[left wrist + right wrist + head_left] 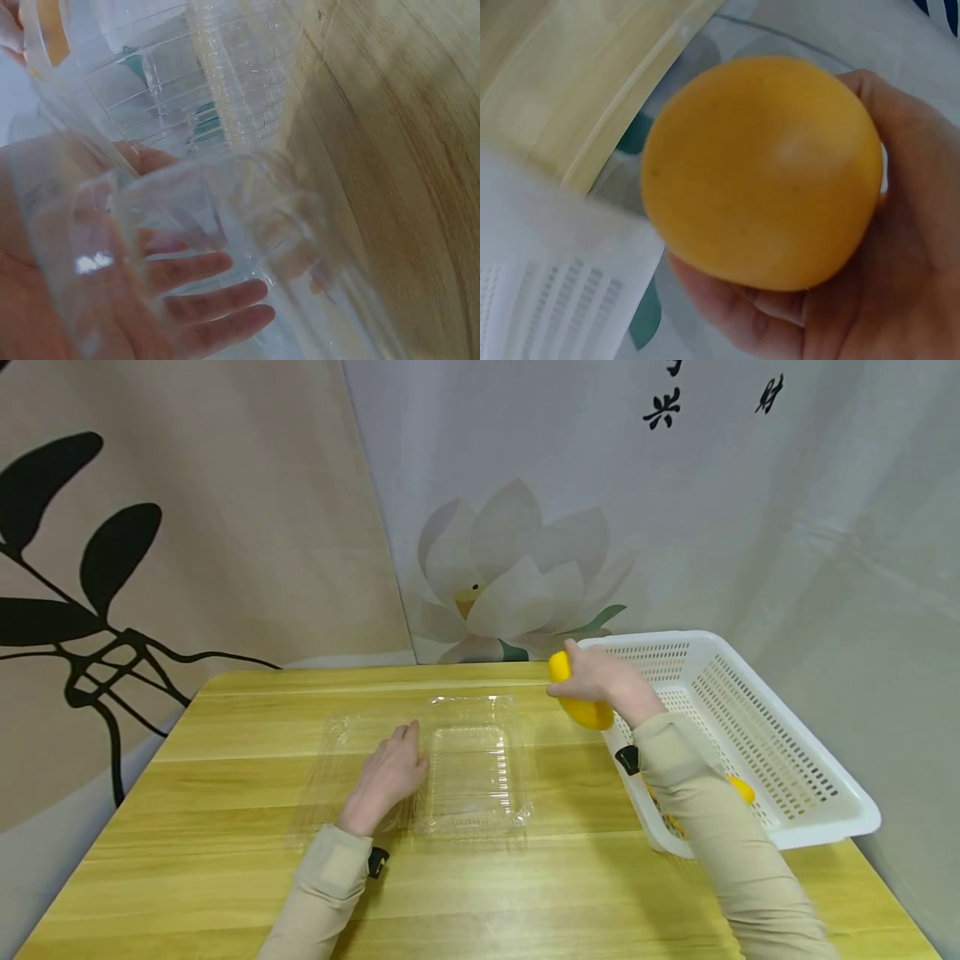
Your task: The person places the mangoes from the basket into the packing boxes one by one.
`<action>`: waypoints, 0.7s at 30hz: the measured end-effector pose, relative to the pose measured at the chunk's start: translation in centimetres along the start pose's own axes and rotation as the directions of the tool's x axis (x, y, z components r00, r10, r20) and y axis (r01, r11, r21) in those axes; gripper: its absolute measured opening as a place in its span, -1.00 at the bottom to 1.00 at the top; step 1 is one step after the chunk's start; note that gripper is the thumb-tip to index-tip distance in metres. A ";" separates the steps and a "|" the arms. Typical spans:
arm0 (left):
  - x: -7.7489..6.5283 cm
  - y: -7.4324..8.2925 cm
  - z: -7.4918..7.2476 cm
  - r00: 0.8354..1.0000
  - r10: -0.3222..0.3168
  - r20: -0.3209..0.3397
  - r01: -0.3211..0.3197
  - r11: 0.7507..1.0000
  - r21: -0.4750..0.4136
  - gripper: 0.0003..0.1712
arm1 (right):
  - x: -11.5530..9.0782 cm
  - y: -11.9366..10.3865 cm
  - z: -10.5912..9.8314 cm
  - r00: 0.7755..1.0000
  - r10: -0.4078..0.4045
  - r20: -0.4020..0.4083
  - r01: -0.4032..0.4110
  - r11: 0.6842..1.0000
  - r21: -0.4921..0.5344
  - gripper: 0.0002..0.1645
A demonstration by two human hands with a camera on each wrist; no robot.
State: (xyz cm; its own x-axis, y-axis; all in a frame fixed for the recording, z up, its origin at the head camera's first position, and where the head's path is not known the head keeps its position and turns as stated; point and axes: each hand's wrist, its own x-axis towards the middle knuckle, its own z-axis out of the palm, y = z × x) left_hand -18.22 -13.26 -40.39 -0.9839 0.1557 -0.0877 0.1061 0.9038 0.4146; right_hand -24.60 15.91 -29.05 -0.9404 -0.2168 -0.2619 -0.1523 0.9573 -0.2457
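My right hand (606,679) grips a smooth yellow mango (588,712) above the left rim of the white plastic basket (757,677). The right wrist view shows the mango (761,172) from its rounded end, with thumb and fingers around its sides. On the table a clear plastic clamshell box (468,777) lies unfolded. My left hand (386,772) is over its left half, fingers extended. Seen from the left wrist, those fingers (217,311) are behind or inside the transparent plastic, which makes exact contact hard to tell.
More yellow fruit (741,790) lies in the basket, partly hidden by my right sleeve (720,827). The wooden table (480,902) reaches back to a printed curtain (300,527) showing a lotus and dark leaves.
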 end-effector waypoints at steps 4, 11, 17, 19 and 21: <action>0.0 0.0 0.0 1.000 0.004 -0.006 -0.004 1.000 0.001 -0.25 | 0.2 -1.6 0.5 1.000 -0.015 -0.021 0.015 0.999 -0.029 0.00; -0.2 0.1 0.0 1.000 0.006 -0.013 -0.006 1.000 0.013 -0.26 | 0.7 -4.2 2.2 0.998 -0.050 -0.033 0.050 0.999 -0.011 -0.09; -0.2 0.2 0.0 1.000 0.005 -0.015 -0.005 1.000 0.015 -0.25 | 1.2 -5.8 4.3 0.996 -0.086 -0.040 0.086 0.996 0.003 -0.17; -0.2 0.2 0.0 1.000 0.004 -0.014 -0.004 1.000 0.014 -0.25 | 1.4 -6.2 5.0 0.995 -0.093 -0.046 0.094 0.996 0.007 -0.18; -0.2 0.1 0.0 1.000 0.004 -0.010 -0.003 1.000 0.009 -0.25 | 1.7 -6.7 5.8 0.994 -0.096 -0.048 0.097 0.995 0.010 -0.17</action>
State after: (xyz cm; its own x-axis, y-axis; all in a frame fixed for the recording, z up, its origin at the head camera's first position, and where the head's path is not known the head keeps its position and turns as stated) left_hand -18.06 -13.16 -40.30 -0.9850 0.1547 -0.0768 0.1108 0.9070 0.4063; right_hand -23.41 8.04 -33.23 -0.9349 -0.2983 -0.1921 -0.2392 0.9299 -0.2795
